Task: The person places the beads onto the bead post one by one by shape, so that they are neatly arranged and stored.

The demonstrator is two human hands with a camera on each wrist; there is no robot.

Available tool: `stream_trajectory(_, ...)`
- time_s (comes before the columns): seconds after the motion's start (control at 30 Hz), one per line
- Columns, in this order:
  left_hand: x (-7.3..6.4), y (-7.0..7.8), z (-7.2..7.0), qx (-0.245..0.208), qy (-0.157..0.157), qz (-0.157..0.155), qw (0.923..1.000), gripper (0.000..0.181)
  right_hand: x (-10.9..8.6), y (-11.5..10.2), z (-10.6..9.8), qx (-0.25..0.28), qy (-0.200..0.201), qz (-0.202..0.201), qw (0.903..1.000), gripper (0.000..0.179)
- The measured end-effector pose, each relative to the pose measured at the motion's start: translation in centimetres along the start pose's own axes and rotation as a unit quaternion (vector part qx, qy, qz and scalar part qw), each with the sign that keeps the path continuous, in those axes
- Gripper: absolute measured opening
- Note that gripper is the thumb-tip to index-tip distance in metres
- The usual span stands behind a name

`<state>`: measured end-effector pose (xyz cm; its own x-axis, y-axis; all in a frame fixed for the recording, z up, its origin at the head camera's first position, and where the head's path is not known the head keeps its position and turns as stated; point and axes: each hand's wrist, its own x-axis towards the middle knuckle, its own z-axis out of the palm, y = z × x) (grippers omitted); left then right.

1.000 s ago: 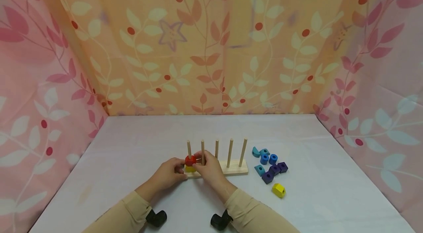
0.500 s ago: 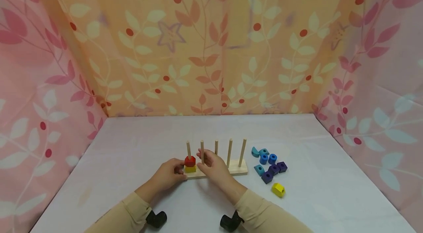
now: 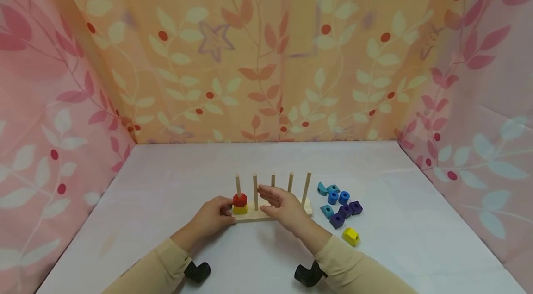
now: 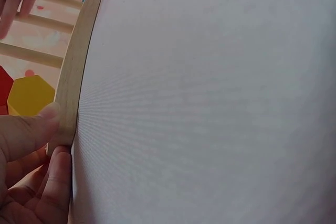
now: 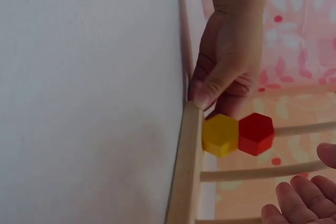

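Observation:
A wooden peg stand with several upright rods stands on the white table. On its leftmost rod a red hexagonal bead sits on top of a yellow hexagonal bead. My left hand pinches the left end of the stand's base, thumb over the top edge and fingers at the end, as the left wrist view shows. With nothing in it, my right hand is held in front of the middle rods, fingers extended and apart from the beads. It hides parts of the rods and base behind it.
Right of the stand lie teal half-round beads, blue cylinder beads and dark purple cube beads. Nearer the front is a loose yellow bead. Patterned cloth encloses the table at the back and sides.
My right hand has let go of the red bead and moved right, away from the first rod, its fingers straightening. The left hand has kept its hold on the base.

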<state>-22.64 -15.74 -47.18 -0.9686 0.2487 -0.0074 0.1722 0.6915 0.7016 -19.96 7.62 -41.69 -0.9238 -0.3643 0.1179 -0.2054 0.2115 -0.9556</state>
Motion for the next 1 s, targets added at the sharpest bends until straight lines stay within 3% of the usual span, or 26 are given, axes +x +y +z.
stream_trajectory(0.3, 0.1, 0.0, -0.1, -0.005, -0.002, 0.004, 1.0, 0.045, -1.1, -0.7, -4.4, -0.032, 0.008, 0.002, 0.9994, 0.028)
stream_trajectory(0.63, 0.0, 0.3, -0.1, -0.005, -0.002, -0.011, 0.9999, 0.044, -3.5, 0.2, -9.8, -0.067, 0.006, 0.011, 0.9977, 0.028)
stream_trajectory(1.0, -0.1, 0.1, -0.1, -0.006, -0.007, -0.026, 0.9996, 0.044, -6.9, 2.4, -14.7, -0.116, 0.024, 0.091, 0.9887, 0.031)
